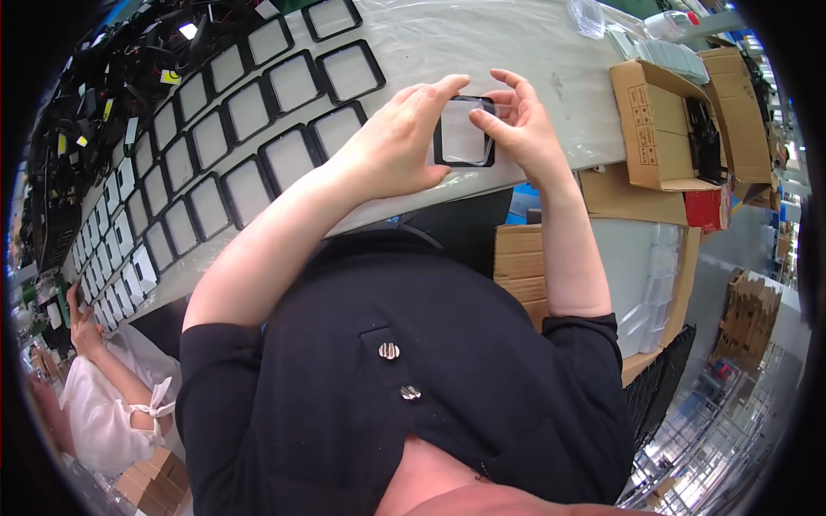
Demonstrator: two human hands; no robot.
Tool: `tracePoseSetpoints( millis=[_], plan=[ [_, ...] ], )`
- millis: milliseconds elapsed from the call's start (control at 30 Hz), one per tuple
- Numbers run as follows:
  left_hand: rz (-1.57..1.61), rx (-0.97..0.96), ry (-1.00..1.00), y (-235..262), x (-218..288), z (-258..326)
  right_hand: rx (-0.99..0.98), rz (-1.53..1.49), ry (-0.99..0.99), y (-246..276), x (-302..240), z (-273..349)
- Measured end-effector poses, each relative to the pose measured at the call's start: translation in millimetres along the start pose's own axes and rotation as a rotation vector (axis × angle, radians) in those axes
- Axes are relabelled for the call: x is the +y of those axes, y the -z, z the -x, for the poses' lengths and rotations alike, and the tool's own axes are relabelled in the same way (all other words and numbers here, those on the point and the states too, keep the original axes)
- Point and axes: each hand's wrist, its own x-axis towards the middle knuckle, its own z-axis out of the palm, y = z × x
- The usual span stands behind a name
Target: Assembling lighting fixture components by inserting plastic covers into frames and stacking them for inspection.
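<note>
Between my hands is a black rectangular frame with rounded corners and a clear pane (462, 142), close to the table's near edge. My left hand (391, 142) wraps its left side, fingers along the upper edge and thumb by the lower left corner. At the upper right, my right hand (525, 129) lays its thumb over the pane while its other fingers curl beyond the rim. Whether a loose film lies over the pane I cannot tell. Several similar black frames (351, 70) lie in rows on the table to the left.
The pale covered table (482, 39) runs leftward, where white pieces (142, 268) lie in rows near a co-worker's hand (86, 334). Dark parts and cables (120, 64) crowd its far left side. Cardboard boxes (645, 129) stand at the right, with an open carton (619, 275) below.
</note>
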Motion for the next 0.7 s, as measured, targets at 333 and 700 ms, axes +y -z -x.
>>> tracePoseSetpoints(
  millis=[333,700],
  plan=[
    [0.138,0.067,-0.094,37.1,42.4,17.1,-0.366,-0.609,-0.134,12.5,-56.0,18.4],
    [0.111,0.083,-0.154,40.1,47.2,19.3,-0.381,-0.539,-0.093,13.2,-65.7,19.6]
  ],
)
